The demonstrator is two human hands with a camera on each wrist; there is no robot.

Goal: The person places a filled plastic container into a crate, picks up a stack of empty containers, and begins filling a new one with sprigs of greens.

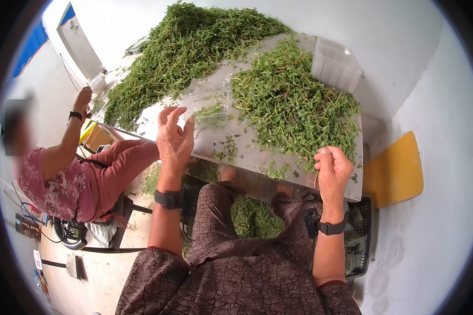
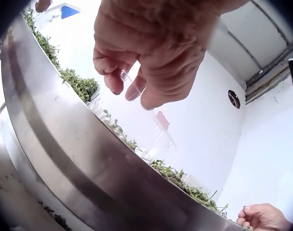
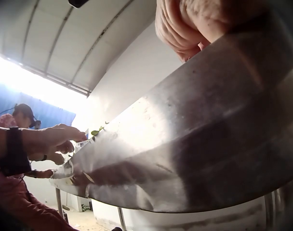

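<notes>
Heaps of green herb sprigs (image 1: 294,105) cover a steel table (image 1: 247,157). My left hand (image 1: 176,134) pinches the rim of a clear plastic clamshell box (image 1: 211,111) that lies open on the table with a few sprigs in it. The left wrist view shows the fingertips (image 2: 132,89) closed on the clear plastic edge (image 2: 124,75). At the table's front edge, beside the near heap, my right hand (image 1: 331,165) is curled with the thumb on top, and a thin herb stem (image 1: 316,177) seems pinched in it. The right wrist view shows that hand (image 3: 194,24) curled above the steel edge (image 3: 185,144).
A stack of clear boxes (image 1: 335,64) stands at the table's far right. A bigger herb heap (image 1: 184,47) fills the far left. Another person in pink (image 1: 84,178) works at the left side. A yellow object (image 1: 394,170) and a black crate (image 1: 358,236) lie on the right.
</notes>
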